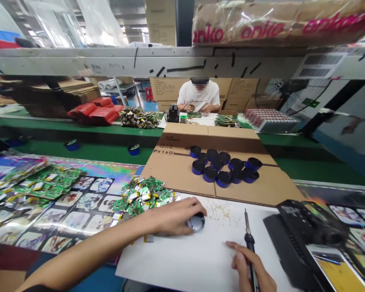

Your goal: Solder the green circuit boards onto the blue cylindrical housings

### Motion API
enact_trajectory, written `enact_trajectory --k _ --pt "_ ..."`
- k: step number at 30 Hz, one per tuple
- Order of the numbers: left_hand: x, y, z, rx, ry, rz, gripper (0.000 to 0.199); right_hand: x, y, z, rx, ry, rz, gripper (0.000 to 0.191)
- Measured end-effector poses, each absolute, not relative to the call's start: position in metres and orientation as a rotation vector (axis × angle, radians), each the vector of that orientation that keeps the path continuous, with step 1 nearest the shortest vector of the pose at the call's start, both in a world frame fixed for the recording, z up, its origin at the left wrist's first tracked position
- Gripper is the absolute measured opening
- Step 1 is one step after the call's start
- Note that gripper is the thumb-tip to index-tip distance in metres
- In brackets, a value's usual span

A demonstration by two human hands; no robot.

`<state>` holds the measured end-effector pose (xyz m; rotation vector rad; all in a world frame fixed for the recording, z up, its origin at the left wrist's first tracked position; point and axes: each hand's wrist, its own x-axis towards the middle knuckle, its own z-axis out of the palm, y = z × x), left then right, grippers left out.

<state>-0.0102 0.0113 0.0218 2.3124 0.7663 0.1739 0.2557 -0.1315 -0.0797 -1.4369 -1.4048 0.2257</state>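
Note:
My left hand (173,217) lies on the white work sheet (182,259), its fingers over a small round silver-and-black disc (197,222), which it holds down. My right hand (246,263) grips a soldering iron (249,239) with its tip pointing up and away from the paper. A heap of small green circuit boards with attached cells (142,196) sits just beyond my left hand. Brownish solder marks (220,213) streak the sheet between my hands.
Several blue-and-black round reels (221,168) stand on a flattened cardboard sheet (176,170). A black soldering station (307,223) is at the right. More green boards (39,182) lie on a printed plastic sheet at the left. A co-worker (199,97) works across the green bench.

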Motion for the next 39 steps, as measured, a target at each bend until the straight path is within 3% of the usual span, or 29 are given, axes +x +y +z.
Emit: enact_trajectory --k 5,11,19,24,39 --pt "-0.017 0.019 0.036 2.239 0.736 0.244 0.072 0.262 -0.129 -0.085 -1.38 -1.478 0.187 0.021" --pt "-0.025 0.125 0.062 2.185 1.021 0.7 0.053 0.261 -0.129 -0.087 -1.408 -1.468 0.158 0.019" --pt "0.016 0.238 0.035 2.188 1.277 0.659 0.079 0.262 -0.13 -0.089 -1.396 -1.492 0.165 0.017" --pt "0.01 0.239 0.02 2.2 1.337 0.621 0.067 0.261 -0.129 -0.08 -1.413 -1.47 0.268 0.016" --pt "-0.041 0.161 0.017 2.234 1.204 0.48 0.077 0.262 -0.126 -0.079 -1.436 -1.505 0.302 0.016"
